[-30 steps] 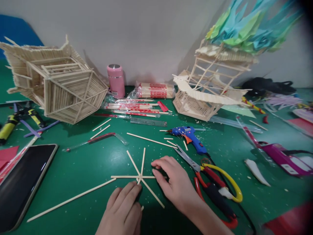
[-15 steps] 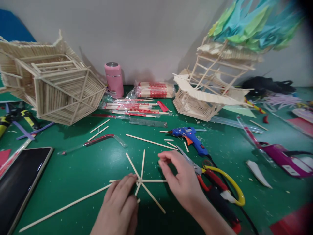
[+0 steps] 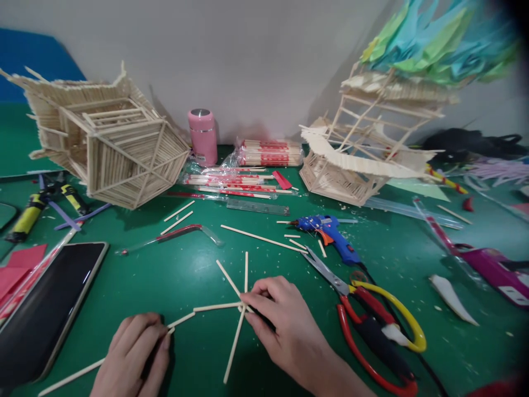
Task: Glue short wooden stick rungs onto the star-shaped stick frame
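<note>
A star of thin wooden sticks glued at one hub lies flat on the green table. My right hand pinches it at the hub with thumb and fingers. My left hand is at the lower left, its curled fingers resting on the end of a long wooden stick that runs off toward the table's front edge. A short stick piece lies between my two hands.
Red and yellow scissors and a blue glue gun lie right of my hand. A dark phone sits at left. Two stick-built models, a pink flask and packs of sticks stand at the back.
My left hand has moved from the hub of the star to the left, onto the long stick. My right hand took over the hub, and the star has turned.
</note>
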{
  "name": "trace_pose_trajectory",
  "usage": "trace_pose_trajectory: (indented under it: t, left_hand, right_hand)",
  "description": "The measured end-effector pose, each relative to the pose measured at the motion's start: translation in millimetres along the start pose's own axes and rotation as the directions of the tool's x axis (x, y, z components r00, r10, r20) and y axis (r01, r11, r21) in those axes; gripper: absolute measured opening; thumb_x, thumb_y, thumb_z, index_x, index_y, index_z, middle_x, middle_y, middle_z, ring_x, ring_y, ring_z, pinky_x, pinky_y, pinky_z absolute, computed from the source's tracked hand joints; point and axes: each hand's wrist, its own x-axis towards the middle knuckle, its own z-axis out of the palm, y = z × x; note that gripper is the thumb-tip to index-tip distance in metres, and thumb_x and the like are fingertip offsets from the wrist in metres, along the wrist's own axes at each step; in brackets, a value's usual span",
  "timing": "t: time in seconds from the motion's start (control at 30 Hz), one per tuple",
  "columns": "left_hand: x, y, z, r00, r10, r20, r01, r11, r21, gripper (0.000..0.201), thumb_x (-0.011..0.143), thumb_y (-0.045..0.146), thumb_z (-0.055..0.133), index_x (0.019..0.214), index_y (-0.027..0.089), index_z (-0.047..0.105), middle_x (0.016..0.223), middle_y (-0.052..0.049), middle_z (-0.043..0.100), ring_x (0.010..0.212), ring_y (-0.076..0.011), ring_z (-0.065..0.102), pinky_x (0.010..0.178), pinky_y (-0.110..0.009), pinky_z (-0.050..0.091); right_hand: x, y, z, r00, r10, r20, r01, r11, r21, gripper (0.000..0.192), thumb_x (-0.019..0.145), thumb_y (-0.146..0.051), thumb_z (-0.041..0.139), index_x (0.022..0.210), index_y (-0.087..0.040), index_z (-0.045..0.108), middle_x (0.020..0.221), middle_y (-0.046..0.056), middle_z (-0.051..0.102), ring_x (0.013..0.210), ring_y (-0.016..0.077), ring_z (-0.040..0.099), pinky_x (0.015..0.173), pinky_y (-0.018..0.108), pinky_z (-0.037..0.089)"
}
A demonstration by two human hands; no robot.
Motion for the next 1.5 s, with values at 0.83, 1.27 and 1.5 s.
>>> trace_pose_trajectory:
  t: [0.83,1.27,1.5]
  left_hand:
    - [42.4,54.6,8.6,0.990,0.107,0.086,-0.098,0.989,-0.107,0.018,0.083,0.010,0.036,0.085,0.021,0.050,0.115,-0.008,0.057,0.115,-0.0201,0.045,0.096,-0.040,0.029]
    - [60.5,49.5,21.9,0.897,0.241,0.371,-0.215,0.970,-0.112,0.023,0.082,0.007,0.033,0.091,0.018,0.050,0.127,-0.013,0.051,0.127,-0.0209,0.036,0.102,-0.048,0.031]
    - [60.6,50.3,24.2,0.902,0.222,0.370,-0.185,0.974,-0.132,0.022,0.082,0.007,0.033,0.090,0.017,0.050,0.126,-0.015,0.051,0.126,-0.0214,0.037,0.101,-0.048,0.033]
  right_hand:
    - [-1.2,2.0,0.3,0.999,-0.044,0.000,0.044,0.996,-0.073,0.026,0.087,-0.023,0.048,0.111,-0.022,0.058,0.095,0.006,0.058,0.087,0.0199,0.049,0.072,0.035,0.040]
    - [-10.1,5.2,3.5,0.995,-0.051,-0.085,0.048,0.998,-0.034,0.025,0.085,-0.015,0.051,0.102,-0.027,0.064,0.078,0.002,0.061,0.074,0.0166,0.048,0.064,0.031,0.035]
    - [-9.9,7.3,5.5,0.997,-0.039,-0.072,0.037,0.999,-0.016,0.028,0.084,-0.016,0.054,0.107,-0.030,0.062,0.080,-0.001,0.062,0.075,0.0159,0.048,0.064,0.032,0.032]
